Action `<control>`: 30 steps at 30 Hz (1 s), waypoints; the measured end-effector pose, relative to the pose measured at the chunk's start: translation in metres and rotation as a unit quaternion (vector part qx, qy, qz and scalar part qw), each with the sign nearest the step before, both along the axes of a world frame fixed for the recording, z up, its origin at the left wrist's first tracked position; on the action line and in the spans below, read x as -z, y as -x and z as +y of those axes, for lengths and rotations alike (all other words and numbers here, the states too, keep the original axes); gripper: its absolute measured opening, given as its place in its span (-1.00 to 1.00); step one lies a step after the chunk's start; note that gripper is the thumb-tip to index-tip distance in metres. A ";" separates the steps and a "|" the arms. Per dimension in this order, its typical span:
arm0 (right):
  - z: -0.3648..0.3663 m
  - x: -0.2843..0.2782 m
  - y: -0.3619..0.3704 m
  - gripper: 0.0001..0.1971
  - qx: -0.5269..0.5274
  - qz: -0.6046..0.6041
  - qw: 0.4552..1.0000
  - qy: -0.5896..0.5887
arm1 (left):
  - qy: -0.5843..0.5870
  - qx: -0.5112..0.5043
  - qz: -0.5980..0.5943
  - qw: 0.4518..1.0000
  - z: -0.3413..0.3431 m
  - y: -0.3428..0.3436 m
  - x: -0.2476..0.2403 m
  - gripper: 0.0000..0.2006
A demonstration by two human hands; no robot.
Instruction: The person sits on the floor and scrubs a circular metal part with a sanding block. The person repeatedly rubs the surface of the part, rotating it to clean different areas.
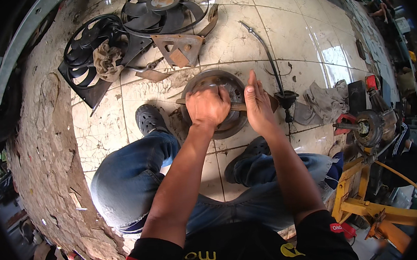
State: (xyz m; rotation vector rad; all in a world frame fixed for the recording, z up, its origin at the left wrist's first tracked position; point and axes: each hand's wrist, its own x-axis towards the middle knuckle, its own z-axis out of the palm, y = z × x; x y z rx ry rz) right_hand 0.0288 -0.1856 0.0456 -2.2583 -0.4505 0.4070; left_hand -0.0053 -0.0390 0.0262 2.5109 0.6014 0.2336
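A round, rusty metal disc with a raised rim [232,127], much like a brake disc, lies on the tiles between my feet. Across it runs a flat brown bar [239,107], partly covered by my hands. My left hand [208,105] is closed in a fist around the bar, over the disc's middle. Held edge-on with fingers stretched upward, my right hand [260,102] is beside the bar's right part; whether its palm touches the bar is hidden. Just right of it stands a black lever with a long thin shaft [266,48].
Black radiator fans [147,20], a crumpled rag [108,62] and a rusty triangular bracket [177,47] lie at the far left. Rightward are a grey cloth [327,103], a metal hub assembly [369,128] and a yellow stand [356,204]. Part of another person [403,152] shows at right.
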 end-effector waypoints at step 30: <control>0.002 -0.016 0.029 -0.17 -0.072 -0.032 0.997 0.007 | -0.019 0.013 0.049 0.999 0.000 0.000 -0.001 -0.56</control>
